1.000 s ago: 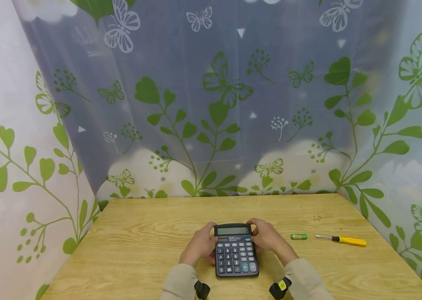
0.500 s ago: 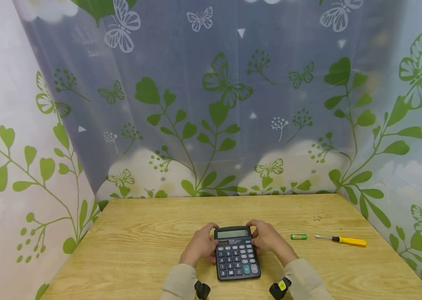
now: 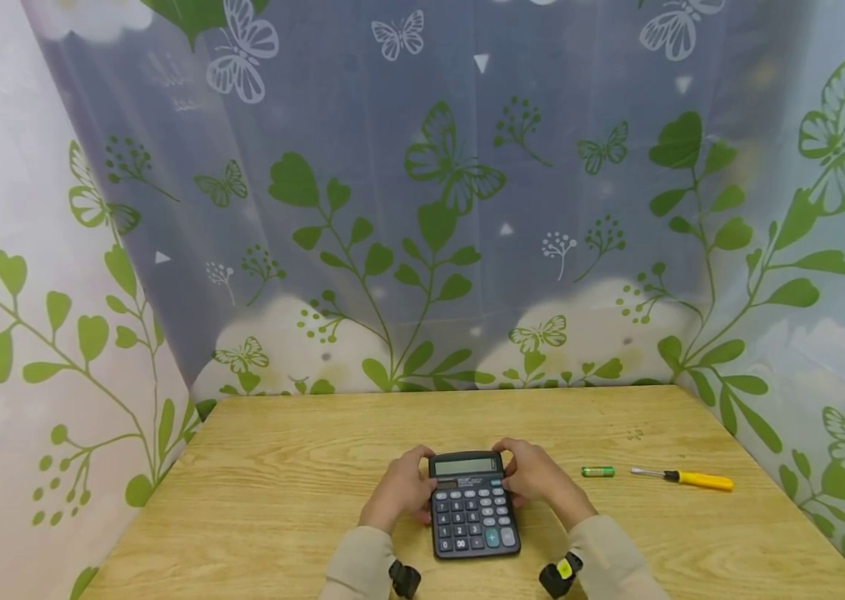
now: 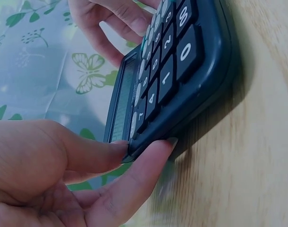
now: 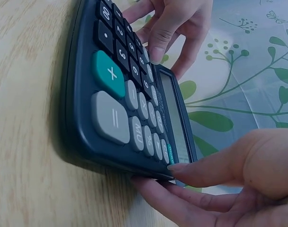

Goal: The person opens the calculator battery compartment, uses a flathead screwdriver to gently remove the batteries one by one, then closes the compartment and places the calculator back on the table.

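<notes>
A dark calculator (image 3: 467,508) with grey, black and green keys lies face up in front of me, its display at the far end. My left hand (image 3: 398,490) grips its left edge near the display, thumb on top and fingers at the side and below, as the left wrist view shows on the calculator (image 4: 182,85). On the opposite edge my right hand (image 3: 537,477) holds the calculator (image 5: 120,94) in the same way, its thumb beside the display. The calculator's near end sits close to the wood, with a shadow under it. Its underside is hidden.
Right of my right hand a green battery (image 3: 598,472) lies on the wooden table (image 3: 280,467). Farther right is a screwdriver (image 3: 692,480) with a yellow handle. A patterned curtain (image 3: 392,250) hangs behind the table and at both sides.
Over the last second the calculator has shifted slightly toward me and tilted a little between my hands. Both hands keep their grip and hardly move. The battery and screwdriver stay put.
</notes>
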`<state>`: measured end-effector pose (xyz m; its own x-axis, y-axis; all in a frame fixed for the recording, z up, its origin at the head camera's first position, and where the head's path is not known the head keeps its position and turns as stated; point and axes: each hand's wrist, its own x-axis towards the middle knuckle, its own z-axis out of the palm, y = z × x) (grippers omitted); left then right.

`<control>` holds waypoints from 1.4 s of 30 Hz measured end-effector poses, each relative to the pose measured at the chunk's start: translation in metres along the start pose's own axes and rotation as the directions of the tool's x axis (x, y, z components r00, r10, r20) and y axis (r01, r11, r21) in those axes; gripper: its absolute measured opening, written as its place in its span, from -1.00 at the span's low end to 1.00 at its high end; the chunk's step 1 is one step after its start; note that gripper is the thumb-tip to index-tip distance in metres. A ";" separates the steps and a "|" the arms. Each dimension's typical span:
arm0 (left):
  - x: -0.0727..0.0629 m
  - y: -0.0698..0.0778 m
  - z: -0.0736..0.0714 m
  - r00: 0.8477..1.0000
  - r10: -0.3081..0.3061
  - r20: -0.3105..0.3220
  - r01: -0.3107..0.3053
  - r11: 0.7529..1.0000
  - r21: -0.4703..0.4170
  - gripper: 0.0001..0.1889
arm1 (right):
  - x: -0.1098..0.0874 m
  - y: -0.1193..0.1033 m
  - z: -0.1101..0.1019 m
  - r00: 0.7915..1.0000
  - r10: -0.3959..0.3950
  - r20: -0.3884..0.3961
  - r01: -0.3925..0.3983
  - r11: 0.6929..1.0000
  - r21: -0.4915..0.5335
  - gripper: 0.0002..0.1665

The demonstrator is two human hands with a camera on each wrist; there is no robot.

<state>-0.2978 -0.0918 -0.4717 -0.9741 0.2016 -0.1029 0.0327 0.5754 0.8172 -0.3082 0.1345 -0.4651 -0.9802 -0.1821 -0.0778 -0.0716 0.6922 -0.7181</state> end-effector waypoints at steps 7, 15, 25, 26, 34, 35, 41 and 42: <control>0.000 -0.001 0.001 1.000 0.014 -0.026 -0.014 1.000 0.025 -0.57 | 0.000 0.000 0.001 1.000 0.012 0.009 -0.012 1.000 0.015 -0.40; 0.002 -0.004 0.000 1.000 0.010 -0.006 -0.010 1.000 -0.005 -0.56 | 0.000 0.000 0.000 1.000 0.005 0.027 -0.005 1.000 -0.005 -0.40; 0.002 -0.005 -0.001 1.000 0.015 0.018 -0.014 1.000 -0.022 -0.54 | 0.004 0.001 -0.002 0.999 -0.020 0.048 0.023 0.998 -0.058 -0.37; 0.002 -0.004 -0.001 1.000 0.013 0.022 -0.013 1.000 -0.026 -0.54 | 0.004 0.001 -0.002 0.999 -0.022 0.048 0.025 0.998 -0.059 -0.37; 0.001 -0.003 -0.003 0.999 0.014 0.038 -0.012 0.999 -0.050 -0.53 | 0.003 -0.001 -0.006 0.998 -0.048 0.042 0.051 0.995 -0.085 -0.32; 0.001 -0.003 -0.003 0.999 0.014 0.039 -0.012 0.999 -0.052 -0.52 | 0.003 -0.002 -0.006 0.998 -0.052 0.041 0.055 0.995 -0.088 -0.32; 0.001 -0.004 -0.003 0.999 -0.006 0.036 0.007 0.999 -0.048 -0.53 | 0.002 -0.001 -0.005 0.996 -0.080 0.046 0.085 0.991 -0.101 -0.32; 0.001 -0.004 -0.003 0.999 -0.007 0.035 0.009 0.999 -0.045 -0.54 | 0.002 -0.001 -0.004 0.995 -0.085 0.047 0.090 0.991 -0.103 -0.32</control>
<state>-0.2995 -0.0962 -0.4735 -0.9659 0.2247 -0.1287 0.0137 0.5406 0.8412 -0.3110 0.1363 -0.4615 -0.9608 -0.2729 -0.0486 -0.1778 0.7412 -0.6473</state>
